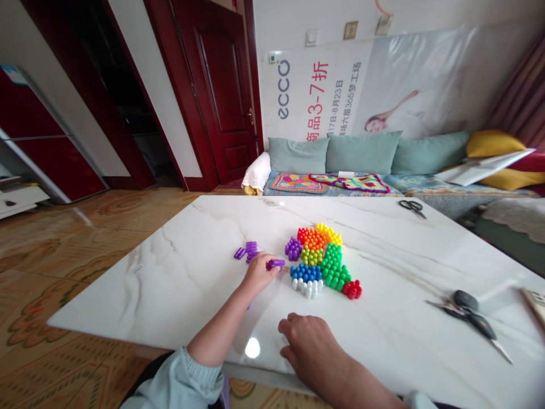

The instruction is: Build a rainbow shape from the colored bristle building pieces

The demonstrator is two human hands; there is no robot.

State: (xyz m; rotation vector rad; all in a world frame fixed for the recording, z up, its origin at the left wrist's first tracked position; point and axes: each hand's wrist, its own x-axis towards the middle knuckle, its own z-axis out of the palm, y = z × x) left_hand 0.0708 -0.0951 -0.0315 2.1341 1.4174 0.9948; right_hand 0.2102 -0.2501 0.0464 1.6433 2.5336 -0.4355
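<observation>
Pinched in my left hand (260, 274) is a purple piece (276, 263), lying level just left of the colored cluster. Several loose purple pieces (251, 246) rest on the table beyond that hand. The cluster has upright purple (293, 248), orange-red (310, 237), yellow (328, 233), olive (312, 255), green (333, 267), blue (306, 273), white (307, 287) and red pieces (352, 289). Near the front edge, my right hand (310, 345) hovers or rests palm down, fingers loosely curled and apart, with nothing seen in it.
Black-handled scissors and another tool (472, 315) lie on the white marble table (191, 295) at right. Smaller scissors (412, 207) are at the far right edge. Behind stands a sofa with green cushions (361, 152). A box-like object (534, 304) sits at the right edge.
</observation>
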